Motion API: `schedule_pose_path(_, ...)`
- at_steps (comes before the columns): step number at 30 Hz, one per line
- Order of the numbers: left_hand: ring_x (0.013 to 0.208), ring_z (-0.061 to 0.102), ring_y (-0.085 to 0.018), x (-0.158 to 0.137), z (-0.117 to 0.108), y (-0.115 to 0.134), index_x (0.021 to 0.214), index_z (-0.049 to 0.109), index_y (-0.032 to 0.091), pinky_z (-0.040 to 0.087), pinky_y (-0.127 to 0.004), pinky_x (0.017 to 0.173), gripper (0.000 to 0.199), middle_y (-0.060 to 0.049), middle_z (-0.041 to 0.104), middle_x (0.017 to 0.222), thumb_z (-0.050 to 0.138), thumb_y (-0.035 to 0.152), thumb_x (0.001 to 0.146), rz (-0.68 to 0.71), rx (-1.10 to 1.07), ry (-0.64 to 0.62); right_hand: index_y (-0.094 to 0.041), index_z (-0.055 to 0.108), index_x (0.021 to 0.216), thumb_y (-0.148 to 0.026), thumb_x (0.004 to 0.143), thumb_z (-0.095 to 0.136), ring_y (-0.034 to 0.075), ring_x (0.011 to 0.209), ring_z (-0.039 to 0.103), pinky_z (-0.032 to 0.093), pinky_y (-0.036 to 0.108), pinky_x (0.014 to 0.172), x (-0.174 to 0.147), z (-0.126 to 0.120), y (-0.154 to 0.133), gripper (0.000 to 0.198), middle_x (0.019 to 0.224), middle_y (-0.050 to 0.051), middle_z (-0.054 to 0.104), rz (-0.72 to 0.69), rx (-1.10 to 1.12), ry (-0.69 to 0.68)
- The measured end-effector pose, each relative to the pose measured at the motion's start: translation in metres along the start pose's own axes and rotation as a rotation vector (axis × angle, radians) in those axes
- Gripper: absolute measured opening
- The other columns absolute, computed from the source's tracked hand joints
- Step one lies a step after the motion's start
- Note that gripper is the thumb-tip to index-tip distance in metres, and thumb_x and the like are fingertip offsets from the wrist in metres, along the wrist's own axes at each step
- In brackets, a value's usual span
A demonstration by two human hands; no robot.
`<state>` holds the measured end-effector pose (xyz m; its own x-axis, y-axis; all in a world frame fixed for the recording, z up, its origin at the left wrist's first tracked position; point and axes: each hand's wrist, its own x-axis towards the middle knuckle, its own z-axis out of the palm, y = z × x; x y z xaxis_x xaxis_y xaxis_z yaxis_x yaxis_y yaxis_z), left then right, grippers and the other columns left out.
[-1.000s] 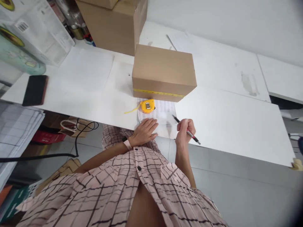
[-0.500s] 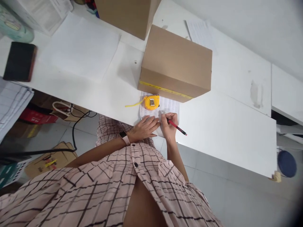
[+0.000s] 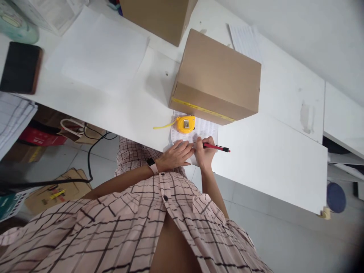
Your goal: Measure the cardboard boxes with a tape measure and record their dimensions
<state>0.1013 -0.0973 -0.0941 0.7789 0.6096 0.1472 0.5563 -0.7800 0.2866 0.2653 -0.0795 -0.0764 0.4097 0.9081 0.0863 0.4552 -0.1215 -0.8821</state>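
My right hand is closed around a red and black pen, its tip end low over a printed sheet at the table's front edge. My left hand lies flat on the lower part of that sheet, fingers stretched out, close beside the right. A yellow tape measure rests on the sheet just beyond my hands, with a short length of its blade out to the left. Behind it stands a closed cardboard box with a yellow strip along its near lower side. The box covers the sheet's far end.
A second cardboard box stands at the back. Blank white papers, a dark phone-like object and a pale green bottle lie to the left. Another printed paper is behind the box. A black cable hangs below the table.
The pen has swung from slanting toward me to pointing more to the right, as my right hand turned slightly. My left hand keeps its place on the sheet. The view has shifted a little.
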Motion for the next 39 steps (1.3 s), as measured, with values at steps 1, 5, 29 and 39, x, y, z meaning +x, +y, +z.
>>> schedule_pose_path(1,0.145,0.040,-0.032,-0.0002,0.0010,-0.0001,0.152,0.041,0.016,0.026,-0.051,0.124,0.061,-0.015,0.046,0.155,0.045,0.050,0.102,0.003,0.005,0.012,-0.024,0.040,0.064,-0.040,0.086,0.059,0.012,0.059,0.042,0.040,0.027,0.060,0.0001,0.0004,-0.0001,0.033,0.060,-0.006,0.044,-0.005,-0.002,-0.001)
schedule_pose_path(5,0.145,0.040,-0.033,0.0003,0.0026,0.0004,0.151,0.042,0.013,0.026,-0.050,0.124,0.061,-0.017,0.048,0.154,0.046,0.049,0.102,0.013,0.043,0.022,-0.024,0.040,0.064,-0.040,0.085,0.060,0.012,0.058,0.042,0.039,0.027,0.059,0.0005,0.0007,-0.0019,0.033,0.059,-0.006,0.045,-0.014,-0.003,-0.001)
schedule_pose_path(29,0.143,0.043,-0.033,0.0014,0.0047,-0.0004,0.148,0.048,0.016,0.028,-0.051,0.124,0.059,-0.015,0.053,0.150,0.052,0.050,0.099,0.005,-0.015,0.069,-0.024,0.041,0.064,-0.042,0.086,0.059,0.012,0.057,0.042,0.040,0.027,0.058,0.0010,0.0007,-0.0016,0.034,0.059,-0.006,0.045,-0.023,-0.006,-0.011)
schedule_pose_path(39,0.142,0.044,-0.034,0.0018,0.0035,-0.0003,0.148,0.047,0.012,0.029,-0.051,0.123,0.061,-0.017,0.052,0.149,0.048,0.051,0.101,0.025,0.034,0.064,-0.025,0.038,0.063,-0.040,0.084,0.060,0.012,0.057,0.042,0.038,0.027,0.057,0.0021,0.0009,-0.0010,0.034,0.058,-0.006,0.043,0.001,0.009,-0.014)
